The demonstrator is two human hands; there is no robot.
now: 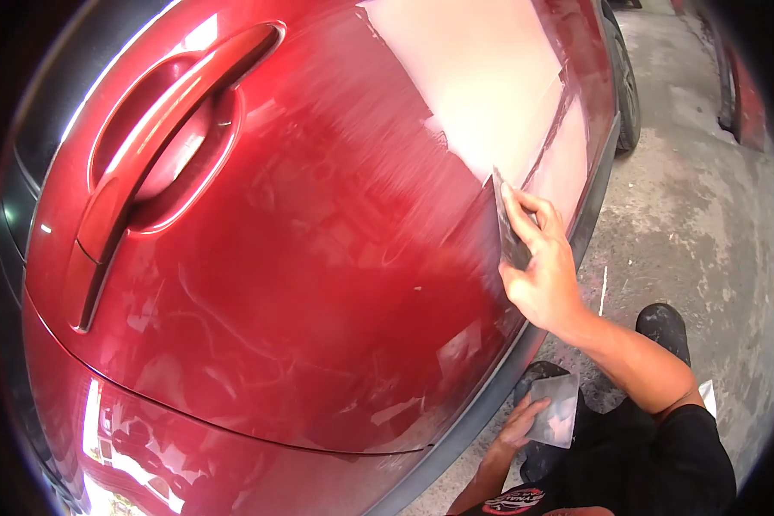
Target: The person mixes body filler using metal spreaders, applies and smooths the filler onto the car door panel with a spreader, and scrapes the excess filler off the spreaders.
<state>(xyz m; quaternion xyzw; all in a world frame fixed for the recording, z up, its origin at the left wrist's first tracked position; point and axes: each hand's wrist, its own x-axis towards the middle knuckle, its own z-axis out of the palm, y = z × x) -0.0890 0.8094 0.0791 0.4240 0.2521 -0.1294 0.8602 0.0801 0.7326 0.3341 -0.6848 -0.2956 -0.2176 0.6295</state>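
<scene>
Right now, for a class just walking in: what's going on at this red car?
A person is working on the red car door with both hands. The right hand grips a thin, flat blade, its tip at the lower edge of a pale patch. The left hand holds a flat, greyish plate lower down, apart from the door. The red surface beside the patch looks dull and streaked.

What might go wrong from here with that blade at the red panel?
The thin blade in the right hand is at the lower edge of the pale patch; a corner might gouge it or leave a ridge. The left hand holds the flat plate near one edge, so it could tip or slip toward the floor.
</scene>
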